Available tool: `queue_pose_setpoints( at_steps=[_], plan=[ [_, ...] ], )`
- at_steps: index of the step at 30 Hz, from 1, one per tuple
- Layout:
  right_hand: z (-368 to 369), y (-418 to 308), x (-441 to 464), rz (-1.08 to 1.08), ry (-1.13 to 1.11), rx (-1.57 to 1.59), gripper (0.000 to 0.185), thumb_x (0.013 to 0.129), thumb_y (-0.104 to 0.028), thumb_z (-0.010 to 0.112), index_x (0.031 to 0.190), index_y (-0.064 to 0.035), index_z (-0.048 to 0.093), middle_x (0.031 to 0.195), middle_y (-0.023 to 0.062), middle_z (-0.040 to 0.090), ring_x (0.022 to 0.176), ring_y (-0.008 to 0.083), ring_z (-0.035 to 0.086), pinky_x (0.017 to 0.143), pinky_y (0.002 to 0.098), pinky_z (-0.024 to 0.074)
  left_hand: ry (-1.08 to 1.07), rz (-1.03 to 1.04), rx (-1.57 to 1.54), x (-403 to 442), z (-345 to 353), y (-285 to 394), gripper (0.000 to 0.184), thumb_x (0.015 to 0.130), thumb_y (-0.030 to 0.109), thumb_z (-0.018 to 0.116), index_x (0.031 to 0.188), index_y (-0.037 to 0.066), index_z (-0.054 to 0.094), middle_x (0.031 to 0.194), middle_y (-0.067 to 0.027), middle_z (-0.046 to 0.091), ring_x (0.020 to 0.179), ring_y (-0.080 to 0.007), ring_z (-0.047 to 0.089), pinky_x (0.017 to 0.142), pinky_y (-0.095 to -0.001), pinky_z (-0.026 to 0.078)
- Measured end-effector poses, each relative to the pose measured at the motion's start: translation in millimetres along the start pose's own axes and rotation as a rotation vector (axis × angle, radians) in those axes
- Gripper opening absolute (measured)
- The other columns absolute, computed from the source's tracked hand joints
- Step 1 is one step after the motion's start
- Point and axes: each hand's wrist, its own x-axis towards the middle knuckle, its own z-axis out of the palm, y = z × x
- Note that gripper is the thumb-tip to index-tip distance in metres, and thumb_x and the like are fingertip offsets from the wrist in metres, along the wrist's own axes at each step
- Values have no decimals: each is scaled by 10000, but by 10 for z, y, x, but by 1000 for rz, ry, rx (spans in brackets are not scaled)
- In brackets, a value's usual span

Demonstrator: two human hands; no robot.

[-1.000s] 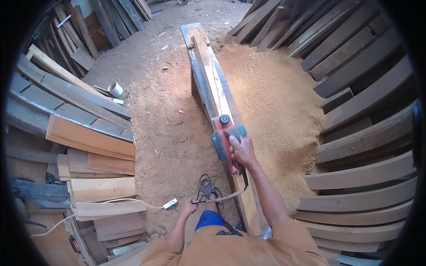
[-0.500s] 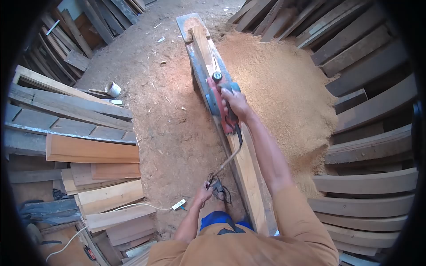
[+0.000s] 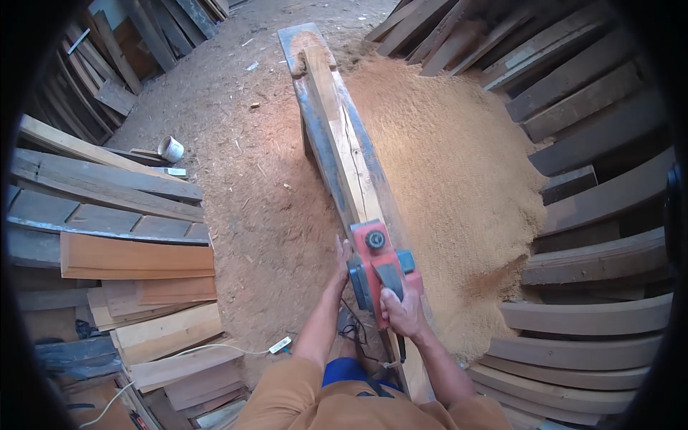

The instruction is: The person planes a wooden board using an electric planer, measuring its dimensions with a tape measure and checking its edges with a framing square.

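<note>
A red electric hand planer [image 3: 380, 261] with a black front knob rests on a long wooden beam [image 3: 347, 150]. My right hand [image 3: 403, 309] is wrapped round its rear handle. Beside the planer's left side, my left hand [image 3: 342, 259] is raised with its fingers stretched out, holding nothing; whether it touches the beam's edge I cannot tell. The beam lies lengthwise on a narrow bench [image 3: 315, 118] and shows a dark crack along its middle. Behind the planer, its dark power cord [image 3: 349, 331] hangs down by my legs.
Sawdust [image 3: 444, 172] is heaped along the bench's right side. Stacked boards [image 3: 573, 315] line the right; more planks [image 3: 136, 254] are piled on the left. A white power strip [image 3: 280, 345] lies on the floor, with a white bucket [image 3: 170, 149] farther off.
My right hand has drawn the planer back along the beam towards me. My left hand has let go of the cord and moved up beside the planer.
</note>
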Motion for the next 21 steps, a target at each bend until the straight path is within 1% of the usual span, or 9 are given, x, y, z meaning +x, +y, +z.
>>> queue_pose_setpoints(
  at_steps=[1,3,6,8,11,14,15,18,21],
  plan=[
    [11,-173,220,-5,5,0,441,1015,-421,603,1141,0,579,725,15,596,603,100,589,550,284,499,-16,12,-38,87,58,-50,619,1066,445,489,1479,-8,398,1341,-193,591,1221,-288,594,1017,-401,487],
    [66,-436,740,-65,52,-9,349,1035,-368,584,981,-25,612,688,-4,577,554,80,571,496,271,486,-49,34,-110,211,153,-138,651,1066,479,463,1489,-13,404,1351,-215,594,1243,-315,590,1039,-426,468],
    [123,-852,1522,-144,76,-23,362,1040,-352,572,910,-19,630,686,11,595,544,92,586,496,275,496,-95,55,-213,350,310,-255,703,1066,529,425,1504,-21,414,1365,-248,598,1276,-356,583,1073,-464,440],
    [168,-1070,2087,-180,91,-76,390,1040,-373,564,911,-15,647,692,20,607,553,104,599,511,279,506,82,343,433,-91,559,541,604,1068,407,465,1528,24,382,1372,-196,608,1237,-344,604,1053,-457,471],
    [249,-1530,2818,-202,110,-135,457,1034,-445,559,941,-13,677,698,21,617,591,125,621,556,297,524,226,260,584,155,494,201,606,1090,348,368,1554,-39,328,1370,-341,576,1269,-477,575,1057,-473,453],
    [228,-1743,3604,-213,75,-168,472,1029,-486,568,969,-35,693,722,11,627,613,128,626,570,303,527,142,273,414,289,379,-14,613,1090,344,378,1565,-39,313,1366,-347,577,1272,-476,573,1064,-471,448],
    [213,-1796,3800,-209,56,-171,465,1029,-487,570,980,-42,695,727,6,626,609,122,622,567,297,525,112,205,391,400,286,-227,614,1090,345,380,1567,-35,309,1365,-345,579,1266,-478,575,1060,-471,451],
    [191,-1676,3854,-189,4,-97,429,1033,-472,575,985,-60,686,733,-1,620,594,103,606,550,283,514,115,116,281,401,282,-254,616,1090,353,387,1579,-12,299,1363,-337,584,1253,-482,580,1051,-472,455],
    [155,-1538,3244,-156,1,-36,371,1038,-433,582,961,-78,655,727,-13,607,574,81,585,513,265,493,101,38,598,297,280,-22,536,1113,359,375,1587,111,336,1357,-265,607,1221,-425,604,1042,-473,451]
  ],
)
